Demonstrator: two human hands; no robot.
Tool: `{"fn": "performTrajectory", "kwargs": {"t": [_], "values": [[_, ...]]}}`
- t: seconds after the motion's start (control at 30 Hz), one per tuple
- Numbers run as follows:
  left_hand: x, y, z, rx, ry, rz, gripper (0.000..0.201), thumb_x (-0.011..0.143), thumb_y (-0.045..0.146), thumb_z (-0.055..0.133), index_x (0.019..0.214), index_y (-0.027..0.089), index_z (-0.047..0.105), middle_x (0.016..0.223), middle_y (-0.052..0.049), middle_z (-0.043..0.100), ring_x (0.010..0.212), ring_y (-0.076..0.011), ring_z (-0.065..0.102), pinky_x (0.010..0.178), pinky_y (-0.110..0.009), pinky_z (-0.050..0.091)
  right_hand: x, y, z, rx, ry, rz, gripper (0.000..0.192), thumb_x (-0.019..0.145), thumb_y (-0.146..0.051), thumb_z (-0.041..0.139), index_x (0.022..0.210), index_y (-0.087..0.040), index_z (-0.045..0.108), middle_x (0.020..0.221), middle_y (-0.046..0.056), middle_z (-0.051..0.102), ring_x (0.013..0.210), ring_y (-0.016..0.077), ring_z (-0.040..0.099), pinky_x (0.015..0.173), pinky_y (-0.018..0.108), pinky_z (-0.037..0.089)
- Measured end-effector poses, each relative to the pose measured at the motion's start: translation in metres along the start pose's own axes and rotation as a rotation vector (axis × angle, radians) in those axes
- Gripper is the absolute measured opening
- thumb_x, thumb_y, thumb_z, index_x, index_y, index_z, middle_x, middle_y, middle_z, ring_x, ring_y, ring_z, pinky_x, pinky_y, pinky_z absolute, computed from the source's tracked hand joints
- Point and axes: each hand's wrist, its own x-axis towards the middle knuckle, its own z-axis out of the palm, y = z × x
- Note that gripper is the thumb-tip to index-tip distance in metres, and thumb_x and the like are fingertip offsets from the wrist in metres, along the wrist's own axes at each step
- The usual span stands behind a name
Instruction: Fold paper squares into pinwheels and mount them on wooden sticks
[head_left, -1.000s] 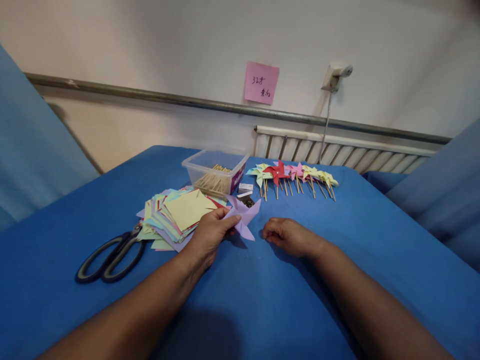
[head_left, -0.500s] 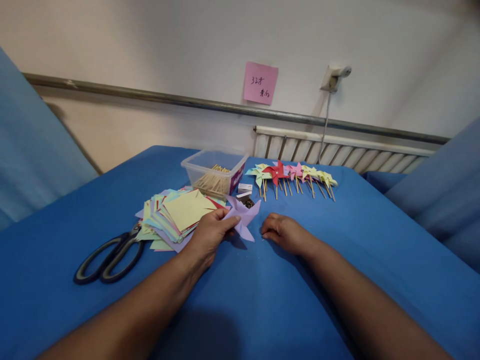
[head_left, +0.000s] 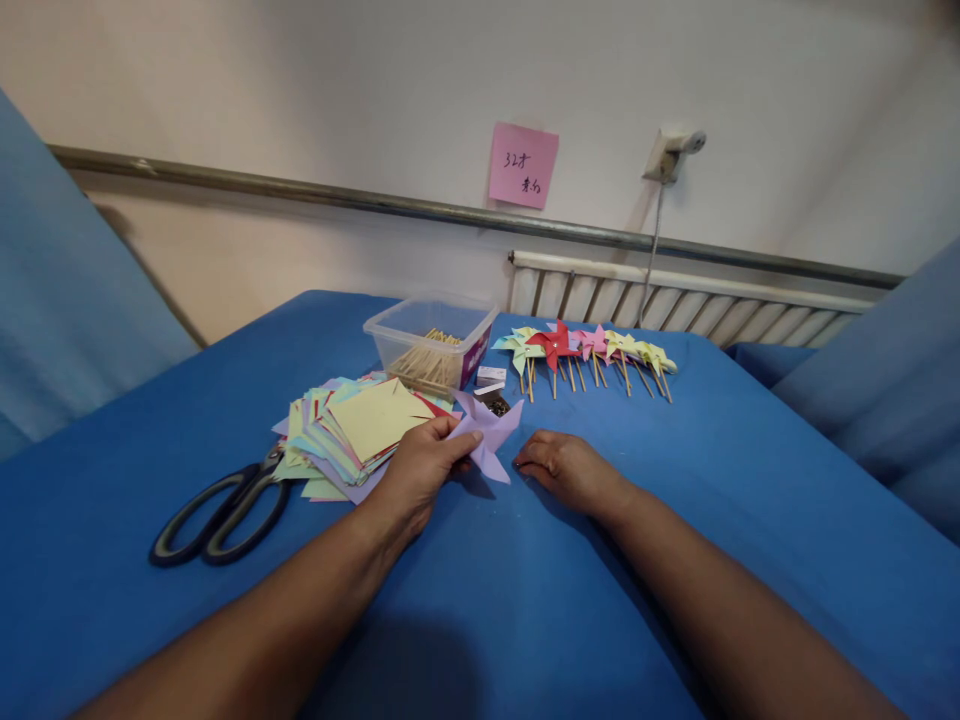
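Note:
My left hand [head_left: 420, 470] pinches a folded lilac paper pinwheel [head_left: 489, 432] just above the blue cloth. My right hand [head_left: 564, 466] rests on the cloth right beside it, fingers curled, its fingertips almost at the pinwheel's lower edge; whether it pinches something small I cannot tell. Behind the pinwheel sits a small open box of pins [head_left: 493, 392]. Left of my left hand lies a loose stack of coloured paper squares [head_left: 356, 425].
Large black-handled scissors [head_left: 221, 510] lie at the left. A clear plastic tub of wooden sticks [head_left: 431, 350] stands behind the paper. A row of finished pinwheels on sticks [head_left: 589, 352] lies at the back. A pink note [head_left: 523, 165] hangs on the wall.
My right hand has slid a little left along the cloth toward the lilac pinwheel. My left hand and the pinwheel have stayed in place.

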Motion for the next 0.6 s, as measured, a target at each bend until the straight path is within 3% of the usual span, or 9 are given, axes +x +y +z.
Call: {"fn": "performTrajectory", "kwargs": {"t": [0.23,0.47,0.6], "values": [[0.000,0.000,0.000,0.014,-0.001,0.001,0.024,0.062,0.029,0.076,0.074,0.012,0.065,0.062,0.000,0.060,0.052,-0.0095,0.050,0.051,-0.023,0.040,0.002,0.002,0.005,0.017,0.017,-0.002,0.015,0.089,-0.017,0.054,0.093,-0.018,0.068,0.094,0.006,0.065,0.087,0.0152,0.060,0.082,0.027,0.045],[0.000,-0.001,-0.001,0.017,-0.009,0.010,0.025,0.063,0.030,0.076,0.077,0.012,0.067,0.064,-0.001,0.062,0.053,-0.0101,0.052,0.052,-0.023,0.041,0.001,0.010,0.009,0.199,0.117,0.168,0.011,0.087,-0.016,0.057,0.096,-0.017,0.063,0.086,0.003,0.066,0.075,0.0129,0.060,0.071,0.025,0.045],[-0.001,-0.001,0.000,0.029,-0.010,0.017,0.025,0.064,0.030,0.075,0.079,0.012,0.067,0.065,-0.001,0.062,0.054,-0.0109,0.053,0.053,-0.024,0.042,0.000,0.009,0.010,0.205,0.128,0.148,0.007,0.086,-0.015,0.057,0.087,-0.017,0.064,0.085,0.002,0.064,0.076,0.0126,0.059,0.071,0.024,0.044]]}}
